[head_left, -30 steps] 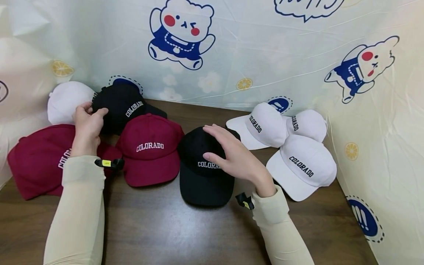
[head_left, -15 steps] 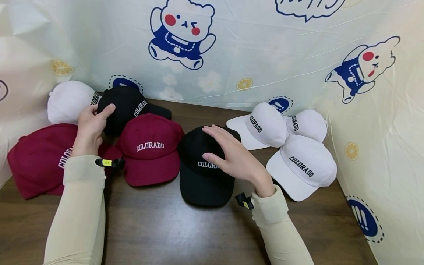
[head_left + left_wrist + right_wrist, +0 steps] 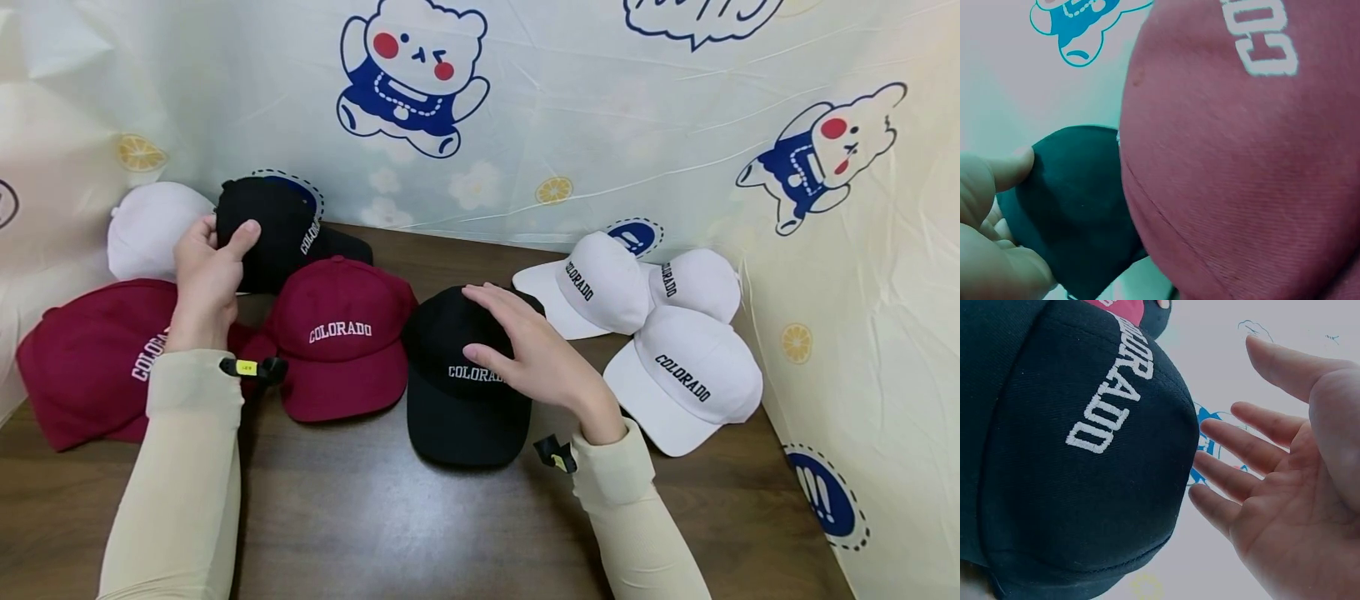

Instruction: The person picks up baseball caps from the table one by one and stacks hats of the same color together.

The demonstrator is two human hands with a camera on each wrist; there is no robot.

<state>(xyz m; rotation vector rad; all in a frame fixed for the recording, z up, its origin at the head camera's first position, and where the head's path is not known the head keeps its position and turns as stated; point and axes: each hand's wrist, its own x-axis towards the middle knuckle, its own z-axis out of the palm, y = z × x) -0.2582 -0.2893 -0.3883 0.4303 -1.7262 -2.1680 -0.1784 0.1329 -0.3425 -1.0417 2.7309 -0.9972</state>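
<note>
At the back left, my left hand (image 3: 208, 279) grips the rear edge of a black baseball cap (image 3: 262, 229) between thumb and fingers; its brim points right. In the left wrist view the thumb presses the dark crown (image 3: 1079, 200), partly covered by a red cap. My right hand (image 3: 536, 350) hovers with fingers spread over a second black cap (image 3: 468, 417), whose white COLORADO lettering it partly hides. The right wrist view has that cap's crown (image 3: 1104, 475) beside the straight fingers (image 3: 1219, 503), the palm bare.
A red cap (image 3: 341, 333) sits between the two black ones. Another red cap (image 3: 97, 358) lies at the left, with a white cap (image 3: 153, 229) behind it. Three white caps, one in front (image 3: 686, 375), cluster at the right. A printed cloth (image 3: 525, 150) hangs behind the wooden table (image 3: 360, 517).
My left hand first shifts the back black cap right, then lifts it and tilts it slightly back left. The right hand stays almost still over the front black cap.
</note>
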